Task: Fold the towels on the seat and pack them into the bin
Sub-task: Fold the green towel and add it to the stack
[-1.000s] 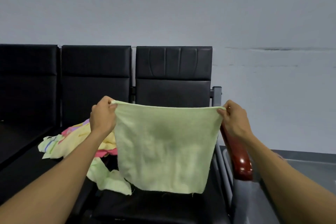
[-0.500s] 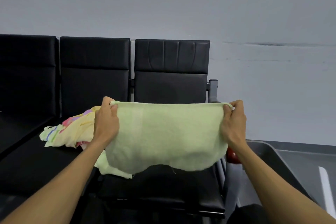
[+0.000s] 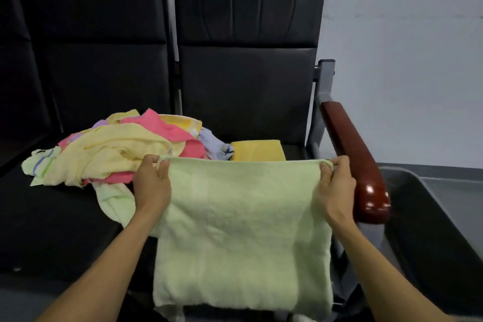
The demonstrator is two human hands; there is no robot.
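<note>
A pale green towel [image 3: 243,238] lies spread over the front of the right black seat [image 3: 292,150], its near edge hanging past the seat's front. My left hand [image 3: 153,185] pinches its far left corner and my right hand [image 3: 335,187] pinches its far right corner. A heap of unfolded towels [image 3: 117,149] in yellow, pink, lilac and green sits on the seats to the left. A folded yellow towel [image 3: 257,150] rests behind the green one. The grey bin [image 3: 428,230] stands on the floor at the right.
A red-brown armrest [image 3: 358,165] runs between the right seat and the bin. Black seat backs [image 3: 245,60] rise behind, with a grey wall [image 3: 407,60] beyond. A second green towel [image 3: 115,204] trails from the heap toward my left forearm.
The green towel was held up in the air by its top corners; both hands have lowered it and it now lies on the seat. The view has tilted downward.
</note>
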